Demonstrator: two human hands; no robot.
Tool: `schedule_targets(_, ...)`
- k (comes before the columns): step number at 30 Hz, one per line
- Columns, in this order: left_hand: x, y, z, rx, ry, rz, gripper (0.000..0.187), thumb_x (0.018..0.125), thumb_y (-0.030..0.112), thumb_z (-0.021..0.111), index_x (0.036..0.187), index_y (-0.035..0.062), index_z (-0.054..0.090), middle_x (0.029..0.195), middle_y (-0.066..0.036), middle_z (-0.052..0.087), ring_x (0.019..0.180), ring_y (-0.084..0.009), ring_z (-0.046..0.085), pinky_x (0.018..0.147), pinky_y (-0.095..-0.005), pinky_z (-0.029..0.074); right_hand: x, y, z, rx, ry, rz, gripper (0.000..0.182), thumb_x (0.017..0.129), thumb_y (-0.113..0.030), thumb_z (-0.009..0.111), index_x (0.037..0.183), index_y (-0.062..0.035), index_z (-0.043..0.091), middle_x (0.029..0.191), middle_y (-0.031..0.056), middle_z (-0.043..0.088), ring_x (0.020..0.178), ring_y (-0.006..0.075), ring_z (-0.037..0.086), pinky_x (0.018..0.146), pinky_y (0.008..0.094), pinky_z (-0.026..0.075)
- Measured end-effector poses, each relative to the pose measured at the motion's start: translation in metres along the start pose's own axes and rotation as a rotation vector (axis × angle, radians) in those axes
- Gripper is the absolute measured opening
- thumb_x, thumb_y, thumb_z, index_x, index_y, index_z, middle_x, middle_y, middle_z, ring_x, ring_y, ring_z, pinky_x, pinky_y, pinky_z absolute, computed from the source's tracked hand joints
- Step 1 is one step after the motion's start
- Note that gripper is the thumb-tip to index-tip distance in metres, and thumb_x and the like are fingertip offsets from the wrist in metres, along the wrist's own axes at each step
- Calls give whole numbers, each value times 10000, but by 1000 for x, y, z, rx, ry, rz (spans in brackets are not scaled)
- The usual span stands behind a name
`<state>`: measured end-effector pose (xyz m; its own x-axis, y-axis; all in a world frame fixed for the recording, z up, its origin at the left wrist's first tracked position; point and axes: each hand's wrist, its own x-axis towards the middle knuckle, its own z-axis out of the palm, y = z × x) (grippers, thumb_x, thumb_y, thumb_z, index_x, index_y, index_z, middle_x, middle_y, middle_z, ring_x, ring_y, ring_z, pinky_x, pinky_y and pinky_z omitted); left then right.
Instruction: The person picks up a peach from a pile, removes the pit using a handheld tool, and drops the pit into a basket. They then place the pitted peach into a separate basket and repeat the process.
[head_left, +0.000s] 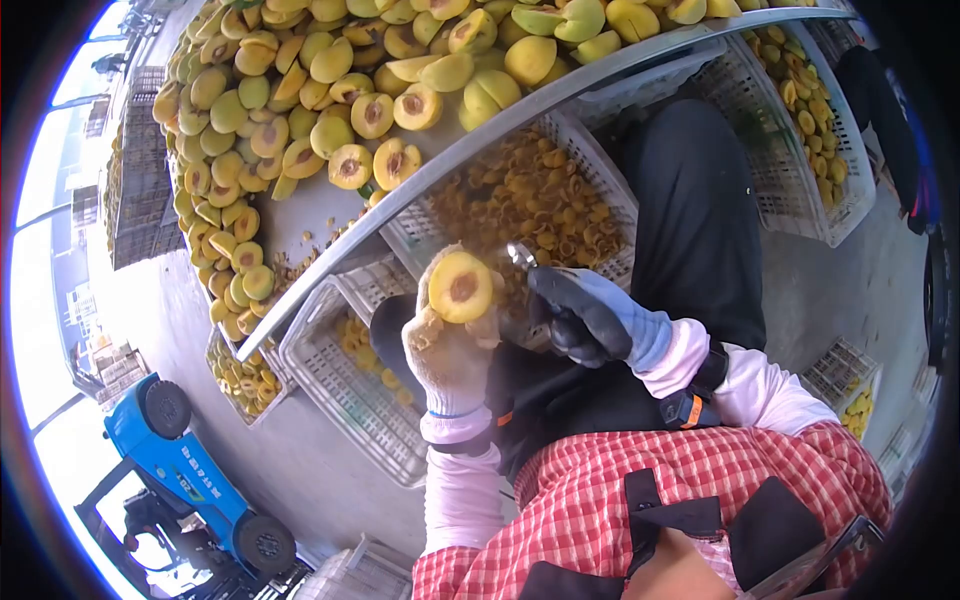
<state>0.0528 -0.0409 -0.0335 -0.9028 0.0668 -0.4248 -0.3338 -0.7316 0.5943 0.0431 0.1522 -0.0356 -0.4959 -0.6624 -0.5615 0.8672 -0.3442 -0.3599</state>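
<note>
A halved yellow fruit [460, 286], its brown centre facing up, is held by my left hand [447, 340] in a worn white knit glove. My right hand [590, 317], in a blue and black glove, is closed round a small metal tool [521, 256] whose shiny tip points toward the fruit without touching it. Under both hands, a white crate [612, 190] holds many small brown and yellow pieces [540, 190]. Just beyond, cut fruit halves [396, 163] and whole-looking fruits are heaped on a metal-edged table [330, 262].
White crates with fruit pieces stand at the lower left [350, 420] and upper right [850, 215]. The table's raised metal edge runs diagonally ahead of my hands. A blue forklift [190, 465] is at the far lower left. Another person's dark-clothed leg [880, 130] shows at the right.
</note>
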Motion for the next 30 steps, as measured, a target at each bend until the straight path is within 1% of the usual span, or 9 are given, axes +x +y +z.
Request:
schedule_targets(2, -8, -3, 6, 32, 76, 3, 641, 861, 412, 482, 1317, -39, 479, 1087, -206, 620, 646, -172, 540, 510, -254, 436, -2, 6, 4, -218, 7, -83, 301, 1012, -315, 504, 991, -33, 607, 677, 22, 584, 481, 94, 513, 420, 236, 399)
schedule_targets(5, -14, -12, 36, 130, 236, 8, 658, 911, 510, 422, 1279, -25, 524, 1030, -176, 640, 756, -198, 602, 559, -267, 471, 14, 32, 9, -656, 107, -600, 280, 969, -312, 592, 986, -34, 616, 655, 62, 599, 547, 176, 599, 501, 324, 455)
schedule_targets(6, -16, -15, 28, 199, 124, 48, 518, 968, 401, 465, 1242, -31, 545, 1073, -164, 632, 1030, -245, 604, 897, -332, 481, 12, 33, 8, -757, 147, -655, 271, 954, -255, 610, 1074, -13, 615, 771, 141, 650, 723, 276, 662, 643, 386, 488)
schedule_targets(12, -18, -43, 19, 383, 185, 234, 433, 1022, 364, 457, 1184, -18, 580, 1064, -105, 634, 960, -174, 595, 886, -314, 464, 1, 43, 8, -947, 243, -837, 253, 948, -217, 605, 1061, 10, 611, 835, 203, 649, 769, 370, 646, 663, 414, 488)
schedule_targets(15, -19, -53, 16, 414, 214, 288, 415, 1025, 352, 446, 1153, -11, 602, 1072, -81, 632, 951, -146, 584, 870, -292, 454, 6, 55, 9, -801, 196, -880, 254, 959, -239, 598, 1034, 3, 615, 744, 131, 641, 656, 294, 635, 583, 375, 475)
schedule_targets(17, -21, -55, 14, 460, 192, 325, 415, 1025, 349, 440, 1148, -11, 605, 1080, -84, 633, 953, -146, 585, 865, -284, 451, -5, 54, 13, -754, 121, -855, 288, 975, -307, 574, 962, -22, 613, 670, 69, 599, 553, 209, 573, 511, 325, 437)
schedule_targets(21, -25, -42, 25, 672, 45, 334, 426, 1023, 356, 429, 1143, -13, 606, 1068, -85, 637, 935, -142, 586, 852, -276, 451, -13, 47, 7, -122, -155, -102, 399, 998, -445, 504, 830, -90, 573, 576, -22, 502, 426, 73, 423, 413, 238, 341)
schedule_targets(25, -22, -32, 38, 542, -78, 84, 456, 1012, 411, 443, 1126, 4, 613, 1026, -74, 630, 862, -129, 581, 796, -261, 468, -13, 49, -9, 682, -800, 355, 500, 1012, -530, 373, 876, -86, 556, 552, 0, 443, 420, 88, 429, 364, 227, 355)
schedule_targets(30, -25, -49, 47, 287, 144, -100, 427, 994, 451, 477, 1060, 58, 630, 947, -59, 608, 796, -131, 585, 677, -252, 478, -4, 65, -16, 999, -951, 316, 510, 1018, -539, 322, 957, -86, 549, 588, 14, 459, 441, 99, 451, 355, 232, 355)
